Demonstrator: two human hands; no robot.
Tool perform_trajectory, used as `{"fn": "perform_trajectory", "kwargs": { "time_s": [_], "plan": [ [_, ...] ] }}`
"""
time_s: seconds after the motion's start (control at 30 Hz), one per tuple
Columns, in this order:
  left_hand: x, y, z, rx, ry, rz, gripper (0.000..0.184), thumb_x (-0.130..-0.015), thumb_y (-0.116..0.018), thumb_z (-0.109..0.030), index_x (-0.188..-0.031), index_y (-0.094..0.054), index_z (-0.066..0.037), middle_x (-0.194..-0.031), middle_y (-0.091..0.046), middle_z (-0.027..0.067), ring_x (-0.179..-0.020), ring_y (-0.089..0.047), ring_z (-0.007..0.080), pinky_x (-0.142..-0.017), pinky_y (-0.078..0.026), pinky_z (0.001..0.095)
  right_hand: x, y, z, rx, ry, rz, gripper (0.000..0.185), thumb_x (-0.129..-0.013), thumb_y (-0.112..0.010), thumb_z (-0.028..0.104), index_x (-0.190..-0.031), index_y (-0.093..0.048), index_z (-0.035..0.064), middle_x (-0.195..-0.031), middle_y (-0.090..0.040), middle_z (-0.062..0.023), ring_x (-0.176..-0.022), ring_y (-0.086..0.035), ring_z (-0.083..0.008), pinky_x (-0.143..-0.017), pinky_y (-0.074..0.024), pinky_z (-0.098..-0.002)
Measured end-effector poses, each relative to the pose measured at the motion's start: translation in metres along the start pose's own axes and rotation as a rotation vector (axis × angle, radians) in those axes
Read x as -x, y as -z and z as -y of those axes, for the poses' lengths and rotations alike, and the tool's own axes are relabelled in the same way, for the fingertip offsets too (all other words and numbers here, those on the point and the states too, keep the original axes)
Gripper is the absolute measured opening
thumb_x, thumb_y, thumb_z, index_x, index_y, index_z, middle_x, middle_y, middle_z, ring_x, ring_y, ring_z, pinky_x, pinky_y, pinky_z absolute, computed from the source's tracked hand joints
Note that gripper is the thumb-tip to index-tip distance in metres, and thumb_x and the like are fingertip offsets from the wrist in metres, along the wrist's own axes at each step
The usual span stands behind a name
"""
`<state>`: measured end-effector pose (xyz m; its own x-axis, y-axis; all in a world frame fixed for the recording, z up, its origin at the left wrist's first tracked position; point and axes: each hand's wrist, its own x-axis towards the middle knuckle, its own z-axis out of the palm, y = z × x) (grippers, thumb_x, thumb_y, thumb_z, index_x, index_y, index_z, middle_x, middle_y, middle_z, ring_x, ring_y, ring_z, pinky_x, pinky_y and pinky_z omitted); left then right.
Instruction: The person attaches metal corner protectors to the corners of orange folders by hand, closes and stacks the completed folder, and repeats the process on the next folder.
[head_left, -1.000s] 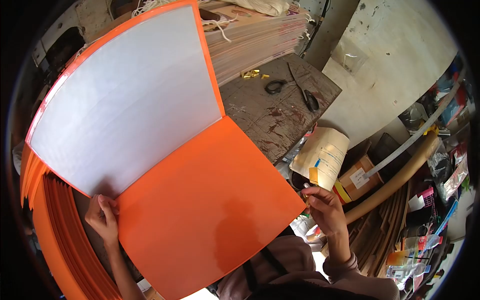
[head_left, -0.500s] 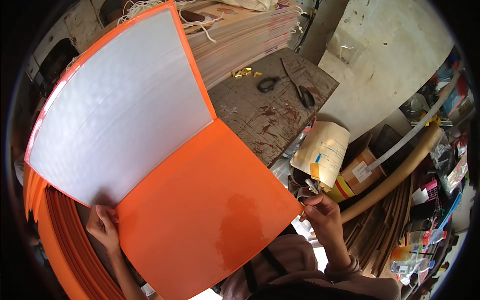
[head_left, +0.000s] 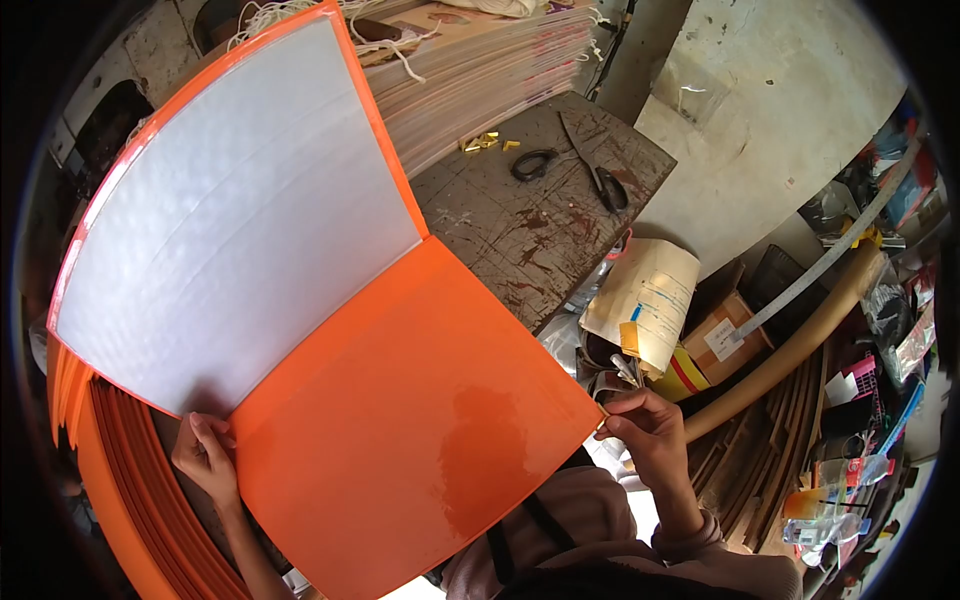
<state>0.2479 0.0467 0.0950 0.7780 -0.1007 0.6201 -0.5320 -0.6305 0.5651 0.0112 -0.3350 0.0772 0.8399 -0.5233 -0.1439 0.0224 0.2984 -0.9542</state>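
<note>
A large glossy orange folder cover lies open across my lap, its other half raised with a whitish lining inside an orange border. My left hand grips its lower left edge near the fold, fingers curled closed around it. At the right corner of the cover, my right hand pinches a small gold-coloured metal corner between thumb and fingers. The fingers partly hide this piece, and I cannot tell how far it sits on the corner.
Several gold metal corners and black-handled scissors lie on the scratched dark table. Behind them is a stack of plastic-wrapped boards. More orange covers stand at left. A cardboard box and a long tube are at right.
The right fingertips have shifted slightly at the cover's corner, and more of the gold piece shows. The left hand keeps its hold; the view has moved a little.
</note>
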Motion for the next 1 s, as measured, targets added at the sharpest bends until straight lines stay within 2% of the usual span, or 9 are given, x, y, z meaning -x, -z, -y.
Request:
{"fn": "perform_trajectory", "kwargs": {
  "time_s": [0.3, 0.4, 0.5, 0.57, 0.7, 0.83, 0.9, 0.97, 1.0],
  "plan": [
    [-0.001, -0.001, -0.004, -0.006, -0.020, 0.016, 0.040, -0.095, -0.037, -0.015, -0.061, -0.050, 0.002, -0.055, -0.049, 0.0045, -0.040, -0.043, 0.0074, -0.038, -0.030, 0.0218, 0.001, -0.002, -0.006, -0.085, -0.039, -0.010, 0.008, -0.081, -0.056, -0.009, -0.088, -0.057, -0.0052, -0.091, -0.059, -0.0136, -0.078, -0.063, -0.0200, -0.072, -0.0555, -0.0336],
    [-0.001, 0.000, -0.006, -0.043, 0.018, 0.034, 0.039, -0.094, -0.039, -0.014, -0.061, -0.050, 0.002, -0.054, -0.048, 0.0057, -0.041, -0.043, 0.0107, -0.040, -0.030, 0.0251, 0.000, -0.001, -0.008, -0.059, -0.017, -0.004, 0.008, -0.081, -0.056, -0.009, -0.089, -0.056, -0.0049, -0.092, -0.059, -0.0136, -0.078, -0.063, -0.0200, -0.072, -0.0555, -0.0336],
    [-0.009, 0.004, -0.016, -0.251, -0.195, 0.143, 0.034, -0.090, -0.043, -0.013, -0.060, -0.049, 0.000, -0.054, -0.046, 0.0095, -0.051, -0.044, 0.0239, -0.050, -0.033, 0.0352, -0.002, 0.004, -0.011, -0.097, -0.023, 0.048, 0.009, -0.082, -0.056, -0.008, -0.090, -0.056, -0.0047, -0.092, -0.059, -0.0134, -0.079, -0.063, -0.0201, -0.072, -0.0555, -0.0336],
    [-0.015, 0.010, -0.028, -0.446, -0.320, 0.202, 0.029, -0.087, -0.049, -0.013, -0.060, -0.050, 0.000, -0.056, -0.049, 0.0093, -0.053, -0.046, 0.0251, -0.052, -0.034, 0.0347, -0.004, 0.006, -0.011, -0.117, -0.016, 0.100, 0.010, -0.082, -0.057, -0.007, -0.091, -0.055, -0.0046, -0.093, -0.059, -0.0129, -0.082, -0.062, -0.0198, -0.074, -0.0552, -0.0332],
    [-0.029, -0.008, -0.109, -0.333, -0.336, 0.517, 0.011, -0.075, -0.061, -0.014, -0.072, -0.057, -0.004, -0.068, -0.057, 0.0072, -0.062, -0.055, 0.0260, -0.058, -0.042, 0.0340, -0.005, 0.008, -0.005, -0.082, 0.022, 0.173, 0.013, -0.081, -0.058, -0.007, -0.093, -0.054, -0.0053, -0.094, -0.059, -0.0130, -0.085, -0.062, -0.0195, -0.076, -0.0538, -0.0323],
    [-0.028, -0.052, -0.172, -0.149, -0.612, 0.900, 0.024, -0.076, -0.064, -0.023, -0.096, -0.058, -0.010, -0.103, -0.056, 0.0053, -0.089, -0.056, 0.0227, -0.079, -0.044, 0.0380, -0.004, 0.006, -0.007, -0.049, 0.014, 0.167, 0.017, -0.081, -0.058, -0.008, -0.097, -0.054, -0.0055, -0.095, -0.059, -0.0130, -0.087, -0.061, -0.0189, -0.079, -0.0521, -0.0308],
    [-0.015, -0.086, -0.189, -0.021, -0.753, 1.006, 0.029, -0.080, -0.060, -0.026, -0.104, -0.055, -0.011, -0.115, -0.049, 0.0072, -0.100, -0.052, 0.0220, -0.089, -0.040, 0.0405, -0.003, 0.006, -0.012, -0.022, 0.042, 0.148, 0.018, -0.080, -0.058, -0.008, -0.098, -0.055, -0.0055, -0.096, -0.059, -0.0127, -0.087, -0.061, -0.0187, -0.080, -0.0518, -0.0305],
    [-0.008, -0.121, -0.201, 0.054, -0.936, 0.941, 0.032, -0.083, -0.056, -0.027, -0.110, -0.052, -0.011, -0.118, -0.046, 0.0101, -0.103, -0.050, 0.0226, -0.093, -0.036, 0.0435, -0.003, 0.005, -0.014, 0.014, 0.075, 0.124, 0.019, -0.080, -0.058, -0.008, -0.099, -0.055, -0.0054, -0.096, -0.059, -0.0123, -0.087, -0.061, -0.0185, -0.080, -0.0515, -0.0302],
    [-0.004, -0.139, -0.206, 0.056, -0.939, 0.940, 0.032, -0.083, -0.056, -0.027, -0.110, -0.052, -0.011, -0.118, -0.046, 0.0101, -0.103, -0.050, 0.0226, -0.093, -0.036, 0.0435, -0.002, 0.004, -0.014, 0.013, 0.098, 0.108, 0.020, -0.080, -0.058, -0.008, -0.100, -0.056, -0.0052, -0.097, -0.059, -0.0120, -0.086, -0.061, -0.0183, -0.081, -0.0512, -0.0299]
  ]
}}
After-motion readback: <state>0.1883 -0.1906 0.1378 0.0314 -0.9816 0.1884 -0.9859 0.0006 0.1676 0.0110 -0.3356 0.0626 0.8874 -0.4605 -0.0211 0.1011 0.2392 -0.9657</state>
